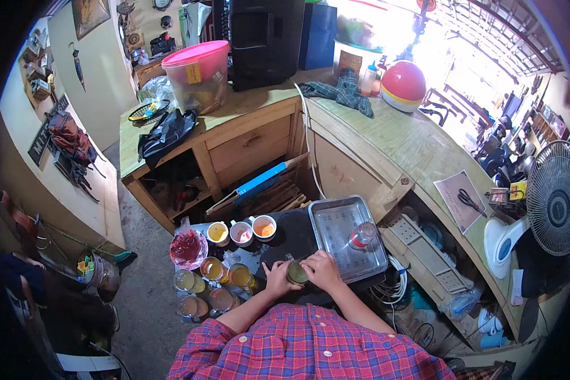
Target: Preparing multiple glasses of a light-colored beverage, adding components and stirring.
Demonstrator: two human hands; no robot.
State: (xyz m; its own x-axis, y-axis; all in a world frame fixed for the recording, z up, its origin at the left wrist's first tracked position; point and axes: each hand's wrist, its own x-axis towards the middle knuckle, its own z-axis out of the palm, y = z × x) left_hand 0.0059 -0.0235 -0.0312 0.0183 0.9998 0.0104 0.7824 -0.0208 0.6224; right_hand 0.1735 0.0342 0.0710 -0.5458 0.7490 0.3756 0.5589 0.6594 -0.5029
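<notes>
Before my chest, my left hand point(279, 281) wraps the side of a drinking glass point(296, 273) that looks greenish inside. My right hand point(324, 270) grips the same glass from the other side, fingers at its rim. To the right, a metal tray point(330, 213) carries an overturned glass point(364, 232) with something red at its mouth. On my left stand several glass mugs of yellow to brown liquid, among them an amber one point(213, 269) and a brown one point(192, 306). Behind them are three white cups point(264, 228) and a bowl of dark red contents point(189, 249).
A wooden counter point(361, 121) curves around the front and right. It bears a pink-lidded bucket point(197, 76), a black speaker point(266, 42), a red-and-white helmet point(403, 85), scissors point(471, 202) and a fan point(553, 199). Coiled white cable point(396, 285) hangs beside the tray. Another person point(52, 304) is at far left.
</notes>
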